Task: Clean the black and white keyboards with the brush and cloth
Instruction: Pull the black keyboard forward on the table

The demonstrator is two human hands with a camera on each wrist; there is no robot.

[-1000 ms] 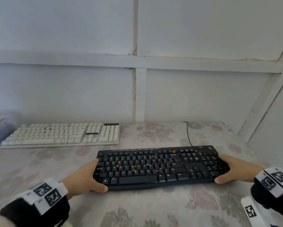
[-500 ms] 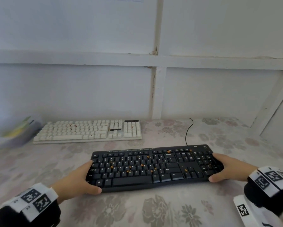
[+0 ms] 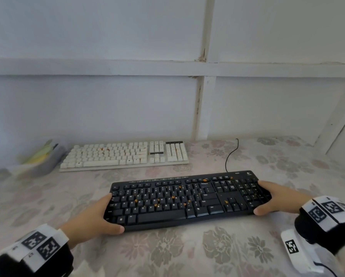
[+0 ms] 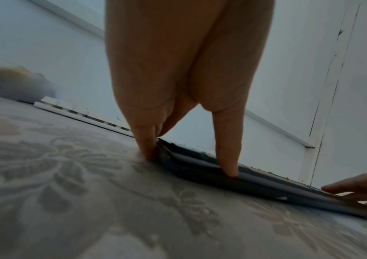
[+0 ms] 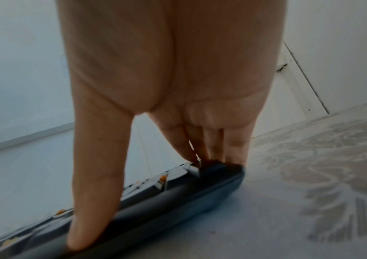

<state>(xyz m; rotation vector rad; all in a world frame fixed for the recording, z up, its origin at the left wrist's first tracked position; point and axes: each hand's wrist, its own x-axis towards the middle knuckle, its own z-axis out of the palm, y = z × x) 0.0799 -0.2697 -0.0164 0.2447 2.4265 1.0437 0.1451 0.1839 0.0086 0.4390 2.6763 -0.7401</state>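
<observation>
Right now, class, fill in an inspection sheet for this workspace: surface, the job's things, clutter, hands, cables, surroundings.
Surface: floral-patterned pale tablecloth covering the table.
Job's things: black plastic keyboard near the front, orange crumbs scattered among its keys; white plastic keyboard behind it to the left, a few crumbs on it. Brush and cloth: not clearly seen.
Clutter: blurred grey container with yellow-green contents left of the white keyboard; contents cannot be told.
Hands: left hand grips the black keyboard's left end; right hand grips its right end, thumbs along the front edge.
Cables: thin black cable runs from the black keyboard's back edge towards the wall.
Surroundings: white panelled wall with framing strips.
</observation>
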